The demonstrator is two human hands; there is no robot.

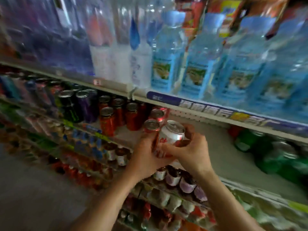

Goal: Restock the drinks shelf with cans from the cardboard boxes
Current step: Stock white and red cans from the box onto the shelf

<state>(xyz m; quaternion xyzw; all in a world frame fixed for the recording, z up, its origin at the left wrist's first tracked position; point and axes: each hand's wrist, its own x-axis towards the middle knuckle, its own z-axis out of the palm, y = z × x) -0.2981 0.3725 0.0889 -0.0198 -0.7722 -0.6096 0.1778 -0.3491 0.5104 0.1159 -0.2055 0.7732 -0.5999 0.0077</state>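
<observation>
My left hand [146, 154] grips a red can [150, 126] held upright at the front of the drinks shelf [215, 145]. My right hand [191, 150] grips a silver can with red lettering [172, 133], tilted to the left and touching the red can. Both cans hover just above the shelf's front edge. Another red can [157, 115] stands on the shelf right behind them. The picture is blurred by motion. No cardboard box is in view.
Red jars with metal lids [108, 120] and tall dark cans [70, 105] stand to the left on the same shelf; green cans [266, 150] lie at the right. Bare shelf lies between. Blue water bottles [196, 64] fill the shelf above. Lower shelves hold small bottles [173, 177].
</observation>
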